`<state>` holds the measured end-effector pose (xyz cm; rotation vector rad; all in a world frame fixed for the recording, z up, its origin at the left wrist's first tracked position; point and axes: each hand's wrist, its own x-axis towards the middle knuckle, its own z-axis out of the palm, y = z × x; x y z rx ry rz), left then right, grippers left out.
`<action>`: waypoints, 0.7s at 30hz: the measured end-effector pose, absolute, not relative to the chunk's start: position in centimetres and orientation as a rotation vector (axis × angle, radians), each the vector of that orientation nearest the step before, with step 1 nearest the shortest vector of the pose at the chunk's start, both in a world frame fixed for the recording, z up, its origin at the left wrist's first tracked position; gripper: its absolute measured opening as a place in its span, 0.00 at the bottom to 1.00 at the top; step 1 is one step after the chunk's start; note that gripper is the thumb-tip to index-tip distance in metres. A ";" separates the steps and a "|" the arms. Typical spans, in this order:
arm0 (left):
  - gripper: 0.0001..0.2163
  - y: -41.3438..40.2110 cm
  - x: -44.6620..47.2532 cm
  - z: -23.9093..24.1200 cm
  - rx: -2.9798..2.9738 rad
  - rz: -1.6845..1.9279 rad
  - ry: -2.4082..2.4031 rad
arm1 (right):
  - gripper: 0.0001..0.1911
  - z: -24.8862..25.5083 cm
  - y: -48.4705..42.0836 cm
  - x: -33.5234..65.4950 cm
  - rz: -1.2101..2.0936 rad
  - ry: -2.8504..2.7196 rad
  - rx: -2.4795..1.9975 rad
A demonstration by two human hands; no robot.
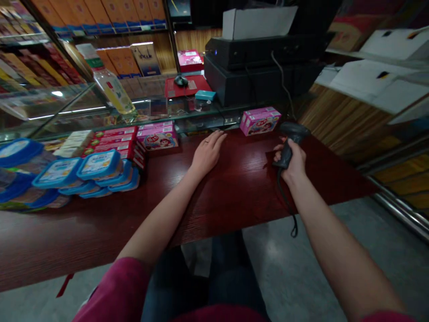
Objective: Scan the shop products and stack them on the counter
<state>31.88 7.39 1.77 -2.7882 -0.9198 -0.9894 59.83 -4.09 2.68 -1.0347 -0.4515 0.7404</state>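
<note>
My right hand point(295, 162) is wrapped round the handle of a black barcode scanner point(291, 134), held over the right part of the dark red counter point(234, 197). A strap loop dangles from the scanner's lower end. Just behind it stands a pink box point(260, 120) with a cartoon print. On the wood near the middle rests my left hand point(208, 151), palm down, fingers stretched out, holding nothing. To its left is another pink box point(157, 136), beside red boxes point(114, 142).
Blue-lidded tubs point(100, 165) are stacked on the counter's left. A tall bottle point(109, 85) stands on the glass case behind. Black machines point(254, 74) sit at the back, near a mouse point(181, 81) on a red pad. White cartons point(365, 76) fill the right shelf.
</note>
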 end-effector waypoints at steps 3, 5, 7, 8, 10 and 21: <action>0.32 7.5 39.1 1.7 -2.858 -0.967 -0.883 | 0.17 2.4 -3.7 60.5 0.718 -0.380 -0.995; 0.34 8.3 42.7 1.9 -2.856 -0.988 -0.899 | 0.19 2.2 -3.5 60.4 0.733 -0.424 -0.990; 0.36 9.2 45.1 2.2 -2.841 -0.989 -0.907 | 0.20 1.9 -3.4 60.1 0.746 -0.478 -0.990; 0.37 9.6 45.9 2.3 -2.832 -0.987 -0.914 | 0.21 1.8 -3.3 60.1 0.748 -0.495 -0.987; 0.39 10.3 46.8 2.5 -2.826 -0.973 -0.948 | 0.21 1.7 -3.2 60.0 0.744 -0.511 -0.985; 0.23 9.2 45.9 3.1 -2.855 -0.883 -1.017 | 0.13 2.2 -3.5 60.4 0.761 -0.335 -0.908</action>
